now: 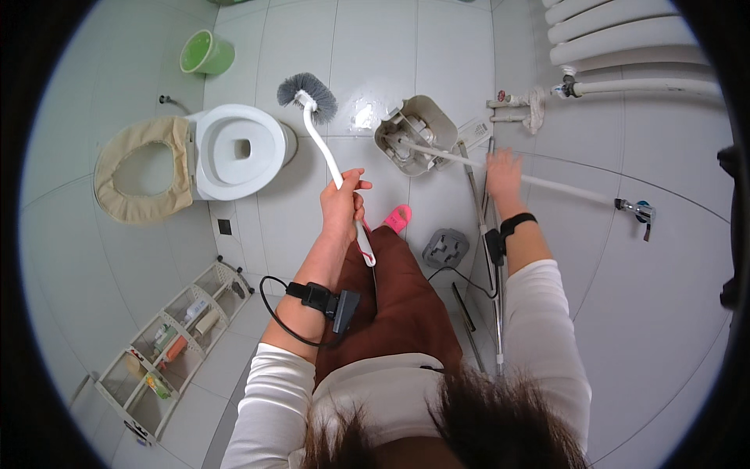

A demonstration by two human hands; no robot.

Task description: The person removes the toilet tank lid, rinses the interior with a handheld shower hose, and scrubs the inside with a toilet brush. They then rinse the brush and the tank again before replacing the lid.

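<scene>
My left hand (341, 205) grips the white handle of a toilet brush (319, 138), whose grey bristle head points away from me, over the floor between the toilet (277, 146) and a beige plastic mop bucket (404, 166). A red loop hangs at the handle's near end. My right hand (505, 179), slightly blurred, has its fingers extended over a white hose (559, 186). Contact between that hand and the hose cannot be made out. The hose runs from a wall tap (638, 211) into the two-part bucket.
A beige cloth-covered toilet seat (183, 187) is raised. A green bin (218, 55) stands beyond. Metal poles (497, 311) and a grey plastic block (446, 248) lie near the right wall. At left is a rack (199, 346) of bottles; upper right, a radiator (621, 47). The floor (363, 114) looks wet.
</scene>
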